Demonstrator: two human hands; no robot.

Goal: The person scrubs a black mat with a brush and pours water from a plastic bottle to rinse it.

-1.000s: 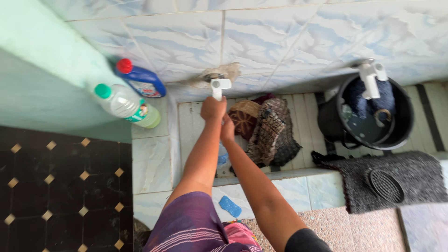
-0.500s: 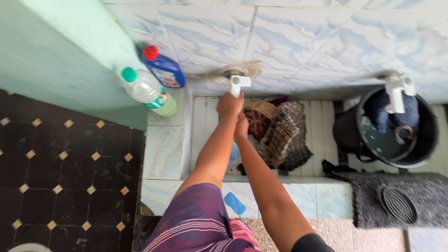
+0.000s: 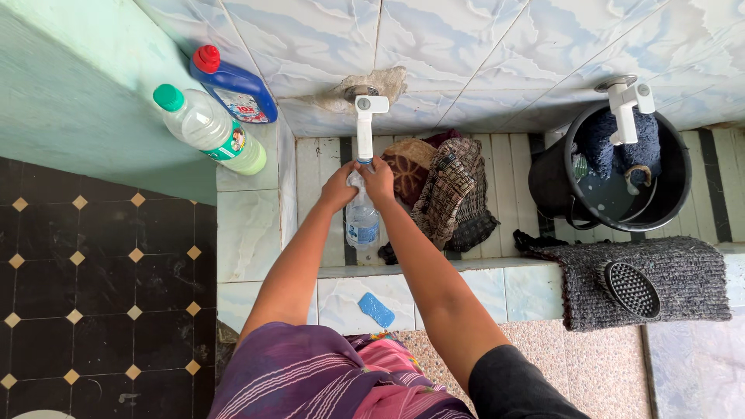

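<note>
Hands meet at the neck of a clear plastic bottle standing upright under the white tap: the left hand grasps its shoulder from one side, and the right hand curls its fingers around the top just below the spout. Patterned cloths lie heaped just beside it in the tiled basin. Two bottles stand on the ledge, one clear with a green cap, one blue with a red cap. A black bucket sits well apart under a second tap.

The white-tiled wash ledge carries two plastic bottles at its back-left corner, a grey woven mat over its right front edge, and crumpled patterned cloths mid-basin.
</note>
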